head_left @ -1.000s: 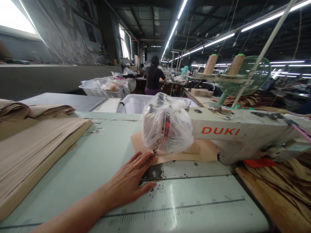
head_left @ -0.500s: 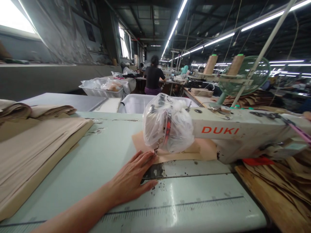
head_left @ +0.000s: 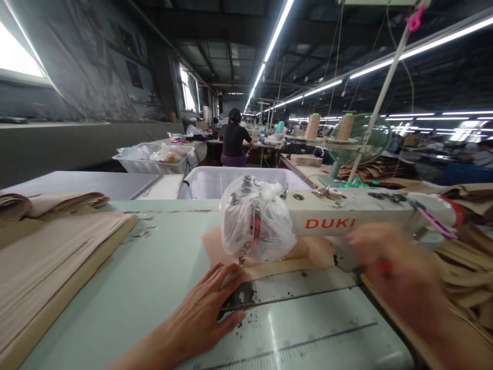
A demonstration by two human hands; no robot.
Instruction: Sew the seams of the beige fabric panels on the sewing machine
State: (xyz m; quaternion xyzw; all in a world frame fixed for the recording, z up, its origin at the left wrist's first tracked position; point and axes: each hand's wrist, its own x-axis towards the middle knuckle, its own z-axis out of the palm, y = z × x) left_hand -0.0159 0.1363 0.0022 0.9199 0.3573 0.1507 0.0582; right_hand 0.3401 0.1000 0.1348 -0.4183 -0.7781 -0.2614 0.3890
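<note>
My left hand [head_left: 204, 313] lies flat on the pale green sewing table [head_left: 154, 277], fingers stretched out, fingertips touching the edge of a tan fabric piece [head_left: 269, 257] under the needle. The white DUKI sewing machine [head_left: 346, 221] has its head wrapped in a clear plastic bag [head_left: 256, 218]. My right hand [head_left: 396, 277] is in front of the machine body at the right, smeared by motion; its fingers cannot be made out.
A thick stack of tan fabric [head_left: 50, 257] fills the left of the table. Loose tan pieces [head_left: 466, 288] pile up at the right. A white bin [head_left: 227, 180] stands behind the machine. A green fan [head_left: 365, 139] and thread cones [head_left: 311, 126] rise behind. A person [head_left: 233, 144] sits far ahead.
My right hand has come into view from the right, moving in front of the machine. The camera tilted up a little. My left hand stays flat at the fabric edge.
</note>
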